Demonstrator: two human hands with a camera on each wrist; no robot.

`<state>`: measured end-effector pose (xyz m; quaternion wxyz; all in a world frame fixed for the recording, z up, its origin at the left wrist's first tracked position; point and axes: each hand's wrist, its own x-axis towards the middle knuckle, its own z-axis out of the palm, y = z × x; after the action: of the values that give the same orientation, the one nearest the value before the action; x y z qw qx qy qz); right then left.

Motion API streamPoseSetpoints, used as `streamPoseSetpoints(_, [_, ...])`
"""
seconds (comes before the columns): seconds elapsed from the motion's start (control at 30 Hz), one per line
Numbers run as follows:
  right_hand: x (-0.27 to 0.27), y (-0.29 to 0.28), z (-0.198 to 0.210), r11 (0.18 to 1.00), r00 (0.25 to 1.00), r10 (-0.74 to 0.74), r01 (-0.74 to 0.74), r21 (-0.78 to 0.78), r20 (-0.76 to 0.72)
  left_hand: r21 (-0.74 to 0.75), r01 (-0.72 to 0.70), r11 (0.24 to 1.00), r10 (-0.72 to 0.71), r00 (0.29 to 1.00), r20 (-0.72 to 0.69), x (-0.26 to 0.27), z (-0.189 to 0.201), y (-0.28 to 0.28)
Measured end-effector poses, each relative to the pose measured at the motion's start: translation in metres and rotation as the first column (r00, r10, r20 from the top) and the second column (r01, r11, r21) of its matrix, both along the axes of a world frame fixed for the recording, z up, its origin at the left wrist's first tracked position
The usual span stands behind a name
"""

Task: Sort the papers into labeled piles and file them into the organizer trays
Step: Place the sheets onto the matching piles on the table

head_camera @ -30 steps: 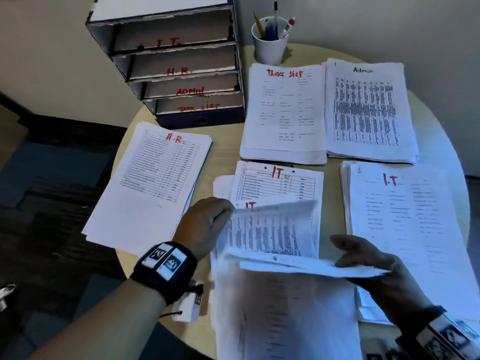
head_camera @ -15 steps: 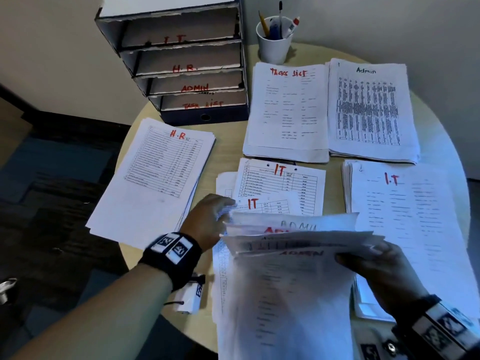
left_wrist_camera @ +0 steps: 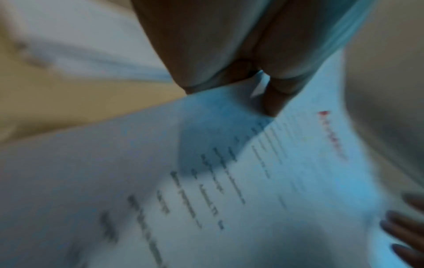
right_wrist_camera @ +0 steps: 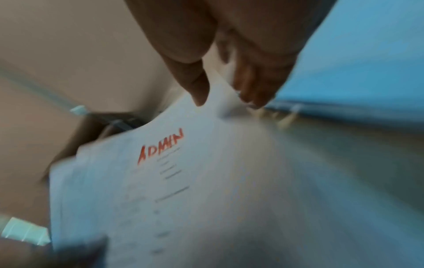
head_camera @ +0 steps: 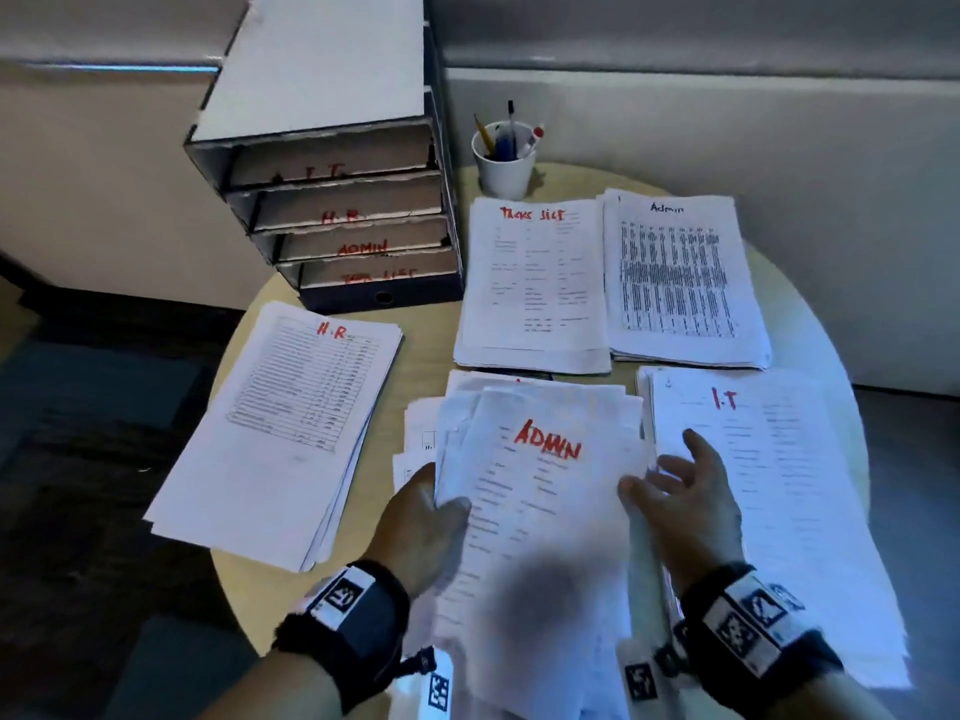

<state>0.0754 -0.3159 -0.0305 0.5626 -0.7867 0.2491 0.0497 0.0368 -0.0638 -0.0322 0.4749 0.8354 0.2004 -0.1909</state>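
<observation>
In the head view, a loose stack topped by a sheet marked ADMIN (head_camera: 540,511) lies front and centre on the round table (head_camera: 421,345). My left hand (head_camera: 441,504) grips its left edge, thumb on top. My right hand (head_camera: 665,470) is spread at its right edge, thumb touching the paper and fingers over the I.T pile (head_camera: 769,485). The left wrist view is blurred: left hand (left_wrist_camera: 252,78) on the ADMIN sheet (left_wrist_camera: 252,181). In the right wrist view my right hand (right_wrist_camera: 224,98) meets the ADMIN sheet (right_wrist_camera: 183,181) at its edge. The organizer (head_camera: 332,200) has trays labelled I.T, H.R, ADMIN and Task list.
The H.R pile (head_camera: 291,423) lies at the left, overhanging the table edge. Tasks list pile (head_camera: 535,283) and Admin pile (head_camera: 680,283) lie at the back. A white cup of pens (head_camera: 504,163) stands beside the organizer. More loose sheets (head_camera: 415,444) stick out under the held stack.
The lifted sheets have come down flat, so an ADMIN sheet now covers the IT sheets. My right hand has let go of the paper edge and opened out.
</observation>
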Motion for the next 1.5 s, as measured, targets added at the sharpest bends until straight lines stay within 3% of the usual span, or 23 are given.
streamPoseSetpoints(0.07, [-0.004, 0.001, 0.027, 0.939, 0.935, 0.168, -0.054, -0.34, 0.313, 0.222, 0.13, 0.966, -0.158, 0.981, 0.113, 0.005, 0.027, 0.001])
streamPoseSetpoints(0.1, [-0.009, 0.005, 0.048, 0.871, 0.813, 0.346, -0.093, -0.483, 0.469, 0.361, 0.211, 0.908, -0.283, 0.945, 0.161, 0.007, 0.042, 0.0])
streamPoseSetpoints(0.17, [-0.014, 0.026, 0.089, 0.672, 0.516, 0.687, -0.183, -0.717, 0.512, 0.591, 0.315, 0.743, -0.51, 0.838, 0.194, 0.007, 0.078, -0.007])
streamPoseSetpoints(0.2, [-0.017, 0.039, 0.105, 0.54, 0.413, 0.807, -0.229, -0.81, 0.422, 0.657, 0.357, 0.664, -0.622, 0.751, 0.222, 0.008, 0.092, -0.012])
streamPoseSetpoints(0.23, [-0.02, 0.052, 0.118, 0.391, 0.368, 0.887, -0.284, -0.876, 0.277, 0.708, 0.382, 0.594, -0.714, 0.656, 0.245, 0.008, 0.108, -0.019])
streamPoseSetpoints(0.3, [-0.022, 0.072, 0.133, 0.145, 0.402, 0.914, -0.437, -0.888, -0.048, 0.749, 0.45, 0.486, -0.811, 0.551, 0.195, 0.006, 0.134, -0.03])
streamPoseSetpoints(0.33, [-0.02, 0.077, 0.142, 0.08, 0.429, 0.887, -0.507, -0.858, -0.17, 0.752, 0.471, 0.462, -0.815, 0.56, 0.15, 0.006, 0.143, -0.028])
streamPoseSetpoints(0.4, [-0.01, 0.072, 0.14, 0.05, 0.439, 0.856, -0.595, -0.802, -0.272, 0.748, 0.457, 0.481, -0.778, 0.616, 0.123, 0.012, 0.145, -0.019])
streamPoseSetpoints(0.47, [-0.003, 0.061, 0.137, 0.108, 0.463, 0.834, -0.671, -0.733, -0.301, 0.8, 0.373, 0.47, -0.745, 0.654, 0.132, 0.014, 0.146, 0.006])
streamPoseSetpoints(0.53, [0.002, 0.045, 0.133, 0.33, 0.568, 0.787, -0.718, -0.614, -0.241, 0.8, 0.243, 0.548, -0.624, 0.755, 0.199, 0.017, 0.141, 0.04])
streamPoseSetpoints(0.6, [0.004, 0.023, 0.132, 0.552, 0.699, 0.694, -0.672, -0.494, -0.176, 0.729, -0.088, 0.679, -0.333, 0.848, 0.413, 0.012, 0.13, 0.08])
streamPoseSetpoints(0.63, [0.004, 0.014, 0.131, 0.659, 0.761, 0.638, -0.618, -0.429, -0.117, 0.656, -0.227, 0.72, -0.169, 0.859, 0.483, 0.009, 0.121, 0.096])
streamPoseSetpoints(0.7, [0.005, 0.003, 0.132, 0.827, 0.853, 0.522, -0.5, -0.256, 0.021, 0.386, -0.331, 0.861, 0.134, 0.88, 0.455, 0.002, 0.107, 0.107])
streamPoseSetpoints(0.73, [0.004, 0.004, 0.133, 0.884, 0.886, 0.457, -0.443, -0.152, 0.078, 0.139, -0.341, 0.93, 0.283, 0.903, 0.323, 0.0, 0.106, 0.1])
streamPoseSetpoints(0.77, [0.003, 0.007, 0.137, 0.915, 0.907, 0.403, -0.399, -0.059, 0.118, -0.179, -0.344, 0.922, 0.371, 0.917, 0.149, -0.002, 0.106, 0.088])
streamPoseSetpoints(0.8, [0.001, 0.012, 0.14, 0.928, 0.918, 0.368, -0.373, 0.003, 0.151, -0.467, -0.343, 0.815, 0.386, 0.923, -0.003, -0.003, 0.11, 0.074])
streamPoseSetpoints(0.83, [-0.001, 0.016, 0.141, 0.931, 0.919, 0.352, -0.363, 0.031, 0.179, -0.63, -0.322, 0.707, 0.372, 0.927, -0.056, 0.0, 0.113, 0.062])
streamPoseSetpoints(0.87, [-0.003, 0.02, 0.142, 0.93, 0.912, 0.353, -0.366, 0.028, 0.209, -0.7, -0.267, 0.663, 0.367, 0.93, -0.008, 0.005, 0.118, 0.052])
streamPoseSetpoints(1.0, [-0.006, 0.025, 0.145, 0.906, 0.872, 0.419, -0.384, -0.178, 0.254, -0.664, -0.051, 0.746, 0.373, 0.858, 0.353, 0.028, 0.137, 0.042])
streamPoseSetpoints(1.07, [-0.004, 0.028, 0.146, 0.934, 0.882, 0.357, -0.344, -0.098, 0.308, -0.589, -0.008, 0.808, 0.33, 0.835, 0.44, 0.029, 0.141, 0.04])
streamPoseSetpoints(1.13, [-0.004, 0.035, 0.148, 0.958, 0.888, 0.263, -0.286, 0.008, 0.377, -0.543, -0.008, 0.839, 0.315, 0.821, 0.475, 0.027, 0.14, 0.034])
streamPoseSetpoints(1.27, [-0.017, 0.052, 0.144, 0.962, 0.877, 0.134, -0.228, 0.153, 0.462, -0.606, 0.034, 0.794, 0.357, 0.782, 0.511, 0.019, 0.135, 0.026])
streamPoseSetpoints(1.5, [-0.028, 0.041, 0.11, 0.926, 0.911, 0.13, -0.253, 0.28, 0.392, -0.585, 0.091, 0.806, 0.261, 0.832, 0.489, 0.01, 0.105, 0.04])
